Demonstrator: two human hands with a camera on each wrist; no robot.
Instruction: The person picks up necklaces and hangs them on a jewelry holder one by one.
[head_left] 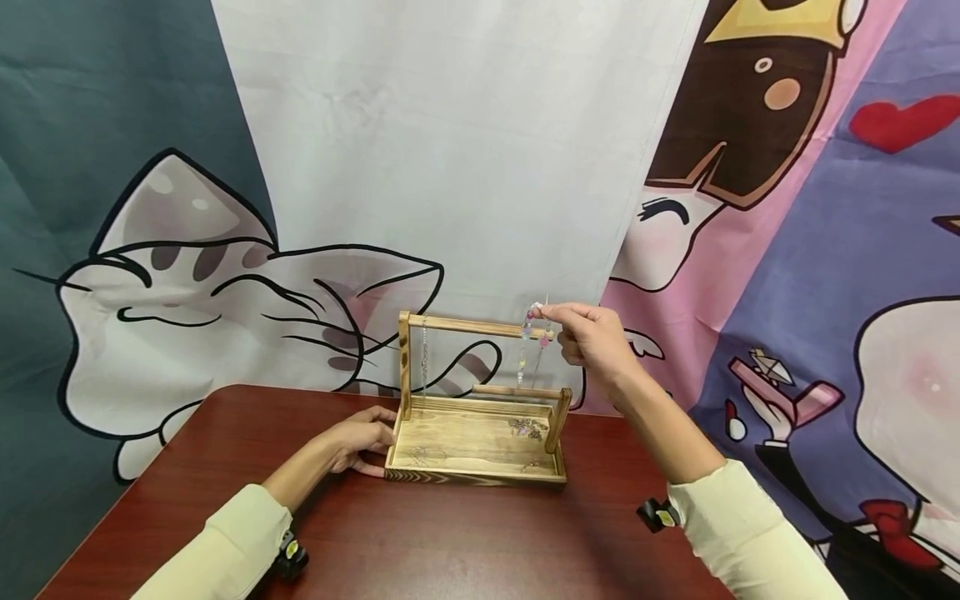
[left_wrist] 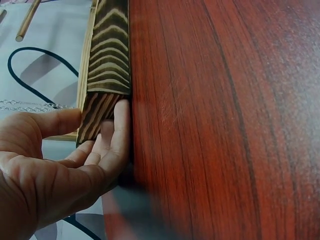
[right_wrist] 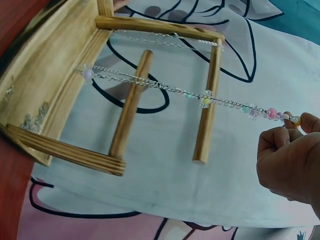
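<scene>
Steady the stand, keep the strand straight

Our left hand [head_left: 363, 439] grips a corner of the wooden stand [head_left: 465, 476] on the counter [head_left: 465, 533]; our right hand [head_left: 596, 337] pinches the upper end of the beaded necklace [right_wrist: 205, 100], raised by the free end of the stand's upper bar [head_left: 472, 325]. Whether the strand loops that bar, we cannot tell. We'd do best to keep the stand braced, move slowly around that free end, and guide the dangling length so it won't snag on the stand's lower bar [head_left: 495, 389].
</scene>
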